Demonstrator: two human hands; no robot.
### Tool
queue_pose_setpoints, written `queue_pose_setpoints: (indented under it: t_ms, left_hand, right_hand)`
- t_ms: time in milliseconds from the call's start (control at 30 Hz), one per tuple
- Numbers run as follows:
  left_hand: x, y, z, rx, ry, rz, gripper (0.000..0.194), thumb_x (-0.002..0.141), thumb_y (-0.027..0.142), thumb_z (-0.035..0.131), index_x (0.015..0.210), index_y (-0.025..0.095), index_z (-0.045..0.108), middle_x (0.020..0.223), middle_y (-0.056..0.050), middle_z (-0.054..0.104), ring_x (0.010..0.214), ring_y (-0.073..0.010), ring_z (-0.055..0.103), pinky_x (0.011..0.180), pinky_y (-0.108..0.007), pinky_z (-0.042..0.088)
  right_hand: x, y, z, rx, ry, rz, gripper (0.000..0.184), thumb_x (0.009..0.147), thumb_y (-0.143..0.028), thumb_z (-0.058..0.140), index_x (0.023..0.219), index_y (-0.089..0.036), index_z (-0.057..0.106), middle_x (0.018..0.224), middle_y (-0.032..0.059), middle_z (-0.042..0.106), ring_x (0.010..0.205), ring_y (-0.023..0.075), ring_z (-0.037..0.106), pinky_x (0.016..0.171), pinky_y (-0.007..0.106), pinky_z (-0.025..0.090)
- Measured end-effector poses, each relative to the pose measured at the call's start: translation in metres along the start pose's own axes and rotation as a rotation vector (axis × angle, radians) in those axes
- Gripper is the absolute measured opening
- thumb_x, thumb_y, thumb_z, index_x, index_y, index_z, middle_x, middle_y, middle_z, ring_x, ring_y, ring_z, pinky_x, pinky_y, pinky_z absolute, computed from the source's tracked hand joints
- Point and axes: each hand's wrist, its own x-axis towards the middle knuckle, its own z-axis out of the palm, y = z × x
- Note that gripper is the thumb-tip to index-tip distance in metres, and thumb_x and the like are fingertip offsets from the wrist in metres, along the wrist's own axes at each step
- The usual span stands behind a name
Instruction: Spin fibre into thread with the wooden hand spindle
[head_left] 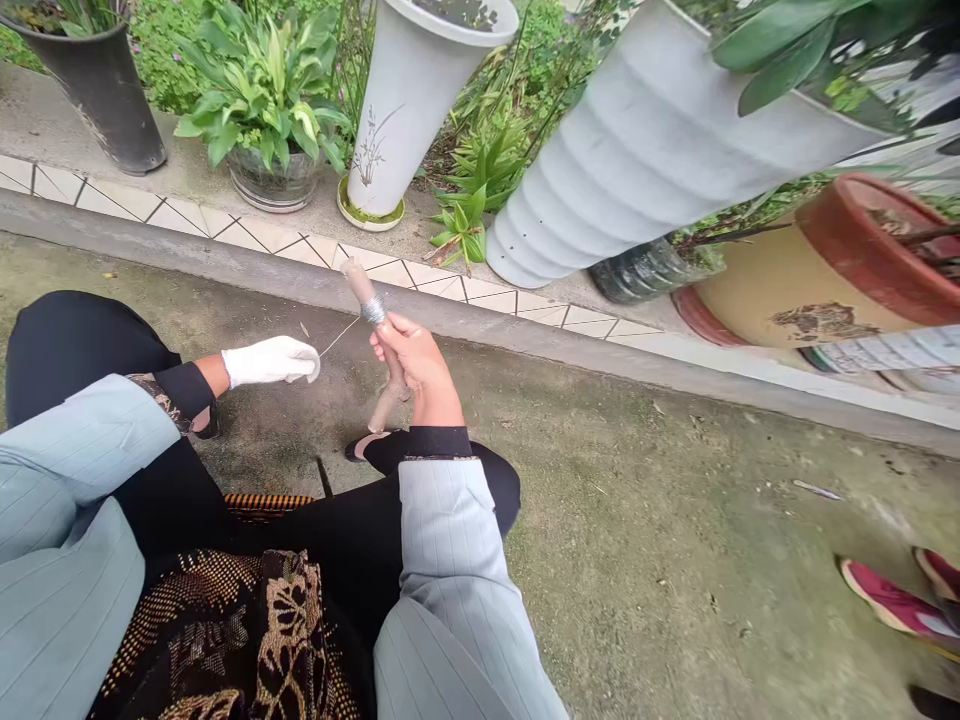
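My right hand (412,362), bare, is closed around a brown forked wooden stick (386,400) held tilted in front of me. A band of silvery wire (373,308) is wound round its upper part, just above my fingers. From that band a thin strand (341,336) runs taut, down and to the left. My left hand (270,362), in a white glove, is closed at the strand's other end. A pale curved edge shows at the gloved fingertips; whether it is a spool or part of the glove is unclear.
A low tiled ledge (450,288) crosses ahead, carrying a black pot (101,95), a leafy potted plant (274,175), a tall white planter (405,100), a ribbed white planter (637,140) and a tan-and-red pot (795,270). Another person's red shoe (885,597) stands on the concrete at right.
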Motion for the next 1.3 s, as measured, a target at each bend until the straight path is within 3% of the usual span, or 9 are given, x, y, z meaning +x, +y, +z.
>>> queue_pose_setpoints:
  t_ms: [100, 267, 467, 633, 767, 933, 1033, 1167, 1300]
  left_hand:
    - [-0.001, 0.002, 0.004, 0.006, -0.156, 0.008, 0.029, 0.085, 0.039, 0.059, 0.079, 0.011, 0.064, 0.066, -0.002, 0.055, 0.054, -0.0082, 0.043, 0.052, -0.02, 0.036]
    - [-0.006, 0.008, -0.002, 0.136, -0.114, 0.033, 0.029, 0.082, 0.04, 0.06, 0.08, 0.012, 0.066, 0.071, -0.002, 0.058, 0.058, -0.0089, 0.045, 0.055, -0.02, 0.036]
    - [-0.009, 0.012, -0.014, 0.256, 0.047, -0.009, 0.029, 0.081, 0.04, 0.057, 0.08, 0.012, 0.063, 0.071, -0.002, 0.061, 0.059, -0.01, 0.05, 0.055, -0.019, 0.039]
    - [-0.005, 0.011, -0.02, 0.264, 0.095, 0.009, 0.028, 0.078, 0.038, 0.058, 0.078, 0.011, 0.063, 0.074, -0.002, 0.063, 0.062, -0.0092, 0.052, 0.055, -0.018, 0.04]
    - [-0.002, 0.005, -0.016, 0.159, 0.111, -0.024, 0.029, 0.079, 0.039, 0.061, 0.086, 0.011, 0.064, 0.065, -0.001, 0.057, 0.051, -0.0074, 0.046, 0.046, -0.017, 0.036]
    - [0.0, 0.0, 0.003, -0.091, 0.024, -0.006, 0.032, 0.088, 0.043, 0.056, 0.091, 0.013, 0.063, 0.058, 0.001, 0.048, 0.048, -0.007, 0.042, 0.048, -0.019, 0.041]
    - [0.001, 0.001, 0.013, -0.067, -0.087, 0.02, 0.036, 0.087, 0.046, 0.057, 0.091, 0.012, 0.065, 0.061, -0.001, 0.053, 0.049, -0.0073, 0.043, 0.048, -0.018, 0.04]
    - [-0.003, 0.008, 0.012, 0.082, -0.139, 0.04, 0.038, 0.085, 0.049, 0.058, 0.083, 0.012, 0.066, 0.066, -0.004, 0.06, 0.05, -0.0083, 0.045, 0.045, -0.019, 0.035]
    - [-0.008, 0.017, 0.004, 0.211, -0.068, 0.016, 0.03, 0.085, 0.041, 0.056, 0.077, 0.013, 0.063, 0.066, -0.002, 0.058, 0.054, -0.009, 0.046, 0.051, -0.02, 0.036]
  right_hand:
    - [0.009, 0.013, 0.002, -0.371, 0.067, 0.11, 0.043, 0.077, -0.031, 0.061, 0.117, -0.016, 0.065, 0.075, 0.0, 0.058, 0.061, 0.0097, 0.047, 0.06, 0.023, 0.039]
    - [0.008, 0.016, 0.014, -0.867, -0.214, 0.15, 0.024, 0.079, -0.033, 0.059, 0.094, -0.018, 0.072, 0.064, -0.0015, 0.055, 0.061, 0.0107, 0.045, 0.059, 0.024, 0.032]
    - [0.007, 0.018, 0.021, -0.763, -0.633, 0.263, 0.021, 0.077, -0.024, 0.06, 0.092, -0.016, 0.072, 0.064, -0.0022, 0.055, 0.056, 0.0082, 0.048, 0.056, 0.021, 0.037]
    - [0.004, 0.014, 0.021, -0.517, -0.818, 0.222, 0.032, 0.075, -0.028, 0.064, 0.104, -0.017, 0.072, 0.067, -0.0025, 0.059, 0.06, 0.0077, 0.049, 0.057, 0.019, 0.04]
    - [-0.006, -0.002, 0.016, -0.275, -0.732, 0.108, 0.044, 0.07, -0.033, 0.07, 0.11, -0.014, 0.07, 0.072, -0.0011, 0.06, 0.062, 0.0081, 0.049, 0.059, 0.021, 0.042]
    - [-0.002, -0.004, 0.01, 0.002, -0.169, -0.079, 0.053, 0.075, -0.044, 0.065, 0.117, -0.012, 0.063, 0.075, 0.0014, 0.059, 0.061, 0.0089, 0.046, 0.06, 0.023, 0.042]
    - [0.008, 0.007, 0.01, -0.232, 0.081, -0.025, 0.047, 0.081, -0.04, 0.057, 0.12, -0.015, 0.062, 0.08, 0.0025, 0.06, 0.064, 0.0105, 0.048, 0.062, 0.024, 0.041]
    - [0.011, 0.017, 0.015, -0.869, -0.088, 0.127, 0.026, 0.078, -0.032, 0.062, 0.098, -0.02, 0.072, 0.074, 0.001, 0.061, 0.066, 0.0119, 0.048, 0.061, 0.024, 0.034]
    - [0.005, 0.016, 0.021, -0.971, -0.514, 0.274, 0.019, 0.077, -0.026, 0.062, 0.09, -0.019, 0.073, 0.064, -0.0008, 0.057, 0.058, 0.0096, 0.045, 0.056, 0.023, 0.031]
